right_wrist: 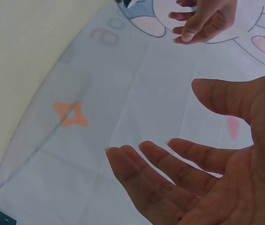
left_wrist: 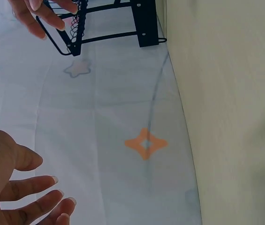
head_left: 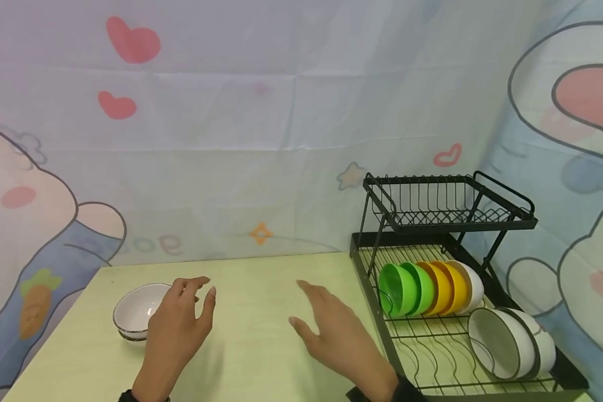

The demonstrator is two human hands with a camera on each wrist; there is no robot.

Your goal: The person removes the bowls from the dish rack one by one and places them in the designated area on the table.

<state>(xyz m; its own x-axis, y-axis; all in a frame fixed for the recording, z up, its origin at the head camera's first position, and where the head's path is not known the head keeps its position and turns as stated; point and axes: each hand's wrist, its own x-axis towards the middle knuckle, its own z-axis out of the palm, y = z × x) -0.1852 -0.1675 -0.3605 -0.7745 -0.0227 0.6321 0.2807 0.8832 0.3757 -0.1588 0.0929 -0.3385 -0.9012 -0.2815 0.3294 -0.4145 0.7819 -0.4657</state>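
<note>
My left hand [head_left: 178, 324] is held over the table with fingers loosely bent and nothing in them. Just left of it, partly hidden behind it, a white bowl [head_left: 137, 308] with a dark rim sits on the table. To the right, my right hand [head_left: 339, 338] hangs in the air between the table's middle and the dish rack, its thumb and fingers spread apart and holding nothing. In the right wrist view the palm and fingers of the right hand [right_wrist: 188, 173] show bare. The left wrist view likewise shows the left hand [left_wrist: 19, 183] without anything in its grasp.
A black two-tier dish rack [head_left: 452, 228] stands on the right of the pale table [head_left: 261, 312]. Its lower tier holds two green bowls [head_left: 396, 290], two yellow bowls [head_left: 434, 287], a white one behind them, and larger white bowls [head_left: 499, 343] in front. A printed curtain [head_left: 221, 128] hangs behind.
</note>
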